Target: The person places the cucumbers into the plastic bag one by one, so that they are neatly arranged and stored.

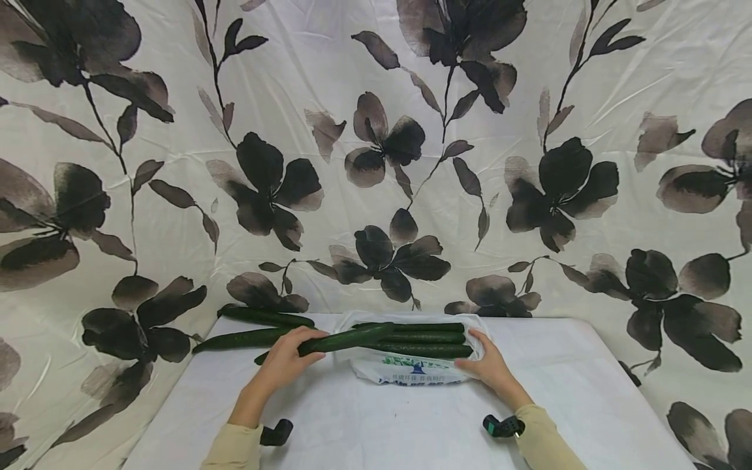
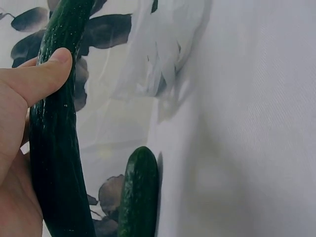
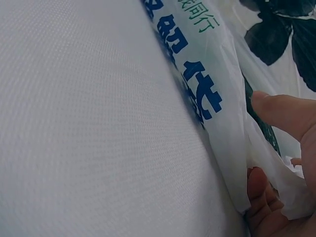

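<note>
My left hand (image 1: 292,356) grips a long dark green cucumber (image 1: 352,337), its thumb laid along the skin in the left wrist view. The far end of this cucumber reaches over a white plastic bag (image 1: 376,373) with green and blue print. Several cucumbers (image 1: 429,338) lie side by side in the bag, partly covered by the held one. At the bag's right end, my right hand (image 1: 490,362) holds the bag's edge. The right wrist view shows the thumb (image 3: 276,108) on the inner side, near a cucumber, and curled fingers (image 3: 264,202) around the plastic.
Two loose cucumbers lie left of the bag: one at the back (image 1: 264,316), another in front of it (image 1: 241,339). A white cloth covers the table (image 1: 388,431). Behind it hangs a floral curtain (image 1: 364,196).
</note>
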The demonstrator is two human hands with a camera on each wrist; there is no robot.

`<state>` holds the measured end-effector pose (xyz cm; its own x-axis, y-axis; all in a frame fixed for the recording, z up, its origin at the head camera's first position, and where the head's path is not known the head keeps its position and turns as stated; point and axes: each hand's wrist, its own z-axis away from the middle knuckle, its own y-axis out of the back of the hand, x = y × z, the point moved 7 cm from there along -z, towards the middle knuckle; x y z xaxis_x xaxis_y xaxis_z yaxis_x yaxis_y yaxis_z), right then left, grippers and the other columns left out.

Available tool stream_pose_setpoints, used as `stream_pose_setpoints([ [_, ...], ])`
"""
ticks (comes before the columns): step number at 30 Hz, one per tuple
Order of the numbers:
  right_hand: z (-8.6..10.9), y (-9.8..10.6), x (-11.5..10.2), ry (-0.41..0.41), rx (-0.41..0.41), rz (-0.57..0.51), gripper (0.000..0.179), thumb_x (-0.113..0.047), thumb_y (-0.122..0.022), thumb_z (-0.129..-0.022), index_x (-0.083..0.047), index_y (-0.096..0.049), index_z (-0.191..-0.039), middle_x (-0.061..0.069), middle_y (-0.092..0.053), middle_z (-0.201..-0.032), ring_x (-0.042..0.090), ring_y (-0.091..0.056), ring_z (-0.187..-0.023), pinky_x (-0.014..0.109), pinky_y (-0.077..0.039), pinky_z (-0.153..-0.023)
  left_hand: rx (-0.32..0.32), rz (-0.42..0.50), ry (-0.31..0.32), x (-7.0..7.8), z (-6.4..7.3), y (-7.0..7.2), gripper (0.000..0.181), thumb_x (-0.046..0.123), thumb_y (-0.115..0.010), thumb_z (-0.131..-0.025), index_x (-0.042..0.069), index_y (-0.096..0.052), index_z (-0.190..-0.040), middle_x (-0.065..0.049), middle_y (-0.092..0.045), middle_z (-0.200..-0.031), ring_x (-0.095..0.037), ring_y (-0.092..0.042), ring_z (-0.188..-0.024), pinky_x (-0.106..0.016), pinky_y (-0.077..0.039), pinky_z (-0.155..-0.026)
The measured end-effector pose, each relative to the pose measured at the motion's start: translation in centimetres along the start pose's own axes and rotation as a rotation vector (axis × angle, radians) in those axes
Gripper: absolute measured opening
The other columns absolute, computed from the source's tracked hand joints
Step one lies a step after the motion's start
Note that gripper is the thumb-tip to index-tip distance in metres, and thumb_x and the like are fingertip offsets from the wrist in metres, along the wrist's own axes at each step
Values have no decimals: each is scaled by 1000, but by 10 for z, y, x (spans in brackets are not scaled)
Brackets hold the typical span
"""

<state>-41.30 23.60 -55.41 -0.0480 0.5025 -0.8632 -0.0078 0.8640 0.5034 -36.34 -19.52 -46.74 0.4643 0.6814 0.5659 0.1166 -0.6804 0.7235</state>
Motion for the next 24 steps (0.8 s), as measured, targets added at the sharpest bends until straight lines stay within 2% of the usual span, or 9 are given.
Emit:
stream_pose_setpoints([
  [7,-1,0,1,-10,5,14,76,-27,-77,-85,-5,-38,-147,25,-31,-151,44,-21,-140,60,-17,-110,-7,13,2,7,-5,-3,42,17,-81,-81,32,-68,-118,16,-58,-98,-11,-52,-82,-39,-46,-75],
  [10,-1,0,2,-19,2,14,73,-26,-75,-87,-5,-38,-147,24,-31,-151,44,-20,-140,60,-16,-110,-6,23,-4,9,-7,-4,42,16,-82,-80,32,-69,-117,15,-60,-100,-12,-56,-87,-40,-48,-78],
  [14,-1,1,2,-25,-2,9,70,-25,-73,-89,-5,-38,-146,23,-31,-152,43,-20,-141,59,-16,-111,-6,38,-18,11,-12,-8,43,13,-82,-79,30,-70,-117,13,-63,-109,-14,-59,-106,-45,-48,-89],
  [24,0,2,1,-31,-8,-10,66,-23,-70,-91,-6,-39,-146,23,-30,-152,43,-20,-141,60,-16,-110,-35,41,-52,16,-22,-16,40,14,-81,-81,21,-70,-119,11,-64,-112,-16,-58,-109,-45,-48,-89],
])
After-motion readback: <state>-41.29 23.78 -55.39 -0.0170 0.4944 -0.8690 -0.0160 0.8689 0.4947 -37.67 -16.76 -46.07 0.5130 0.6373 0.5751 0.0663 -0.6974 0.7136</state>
